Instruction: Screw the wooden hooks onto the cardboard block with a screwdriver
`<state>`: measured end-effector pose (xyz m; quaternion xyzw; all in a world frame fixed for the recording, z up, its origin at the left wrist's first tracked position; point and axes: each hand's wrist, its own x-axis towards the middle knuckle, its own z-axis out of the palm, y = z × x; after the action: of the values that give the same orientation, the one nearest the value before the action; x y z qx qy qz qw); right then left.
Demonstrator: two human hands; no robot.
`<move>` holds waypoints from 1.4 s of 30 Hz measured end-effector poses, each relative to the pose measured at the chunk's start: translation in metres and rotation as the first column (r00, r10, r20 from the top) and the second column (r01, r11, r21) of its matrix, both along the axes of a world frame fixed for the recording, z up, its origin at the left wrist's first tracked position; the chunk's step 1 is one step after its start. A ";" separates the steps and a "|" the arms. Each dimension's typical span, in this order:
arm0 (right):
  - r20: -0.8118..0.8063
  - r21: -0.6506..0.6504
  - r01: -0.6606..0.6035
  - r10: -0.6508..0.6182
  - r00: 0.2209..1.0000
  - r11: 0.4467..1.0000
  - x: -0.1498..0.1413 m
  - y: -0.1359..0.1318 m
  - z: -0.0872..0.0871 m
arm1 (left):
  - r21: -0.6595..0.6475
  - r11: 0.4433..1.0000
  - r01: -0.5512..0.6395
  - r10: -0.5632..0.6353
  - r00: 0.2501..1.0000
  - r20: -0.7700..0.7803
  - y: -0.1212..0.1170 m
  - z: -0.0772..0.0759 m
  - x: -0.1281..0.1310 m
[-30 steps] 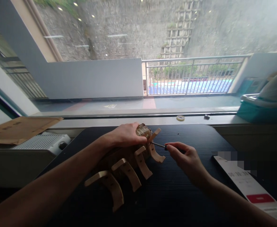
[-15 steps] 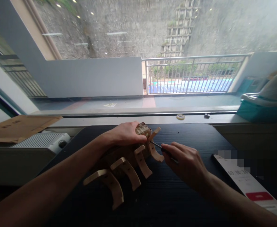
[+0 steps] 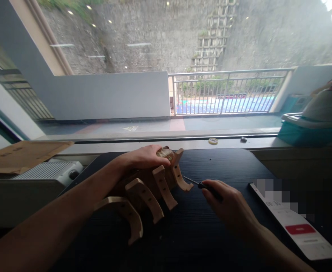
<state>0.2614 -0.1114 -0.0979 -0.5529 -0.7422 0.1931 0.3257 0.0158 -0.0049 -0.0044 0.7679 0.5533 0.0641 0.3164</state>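
Observation:
My left hand (image 3: 143, 156) is wrapped around the far end of a wooden piece (image 3: 151, 185), beside a part that looks covered in shiny clear wrapping (image 3: 166, 153). Several curved wooden brackets with dark holes stick out along its near side; the far-right bracket (image 3: 179, 175) stands closest to my right hand (image 3: 228, 200). That hand is closed around the dark handle of a screwdriver (image 3: 192, 181). The screwdriver's thin metal shaft points left at this bracket, its tip just right of the holes and seemingly apart from them. The forearm hides part of the wooden piece.
Everything rests on a black table (image 3: 211, 241). A phone (image 3: 298, 228) with a lit screen lies to the right. On the sill are a tape roll (image 3: 213, 141) and a small dark object (image 3: 243, 139). Cardboard (image 3: 24, 155) lies over a radiator at left; a teal bin (image 3: 307, 130) stands right.
The screwdriver tip has come away from the far-right bracket as my right hand moved right and slightly down. My left hand and the wooden piece have shifted a little left and turned.

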 end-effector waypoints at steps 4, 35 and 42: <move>0.070 0.071 -0.056 0.051 0.996 0.996 -0.008 -0.001 -0.006 | -0.004 1.000 0.002 -0.002 1.000 0.018 -0.001 0.003 -0.002; 0.272 0.496 -0.178 0.042 0.961 0.850 -0.029 0.014 -0.009 | -0.068 0.997 0.048 -0.048 0.999 -0.003 0.008 0.004 -0.010; -0.246 -0.146 0.046 -0.082 0.966 0.988 -0.025 0.023 -0.004 | -0.056 0.998 0.020 -0.019 1.000 0.011 0.003 0.006 -0.005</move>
<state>0.2364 -0.0889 -0.1018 -0.5690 -0.6615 0.3021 0.3839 0.0109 -0.0019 0.0018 0.7637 0.5457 0.0498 0.3413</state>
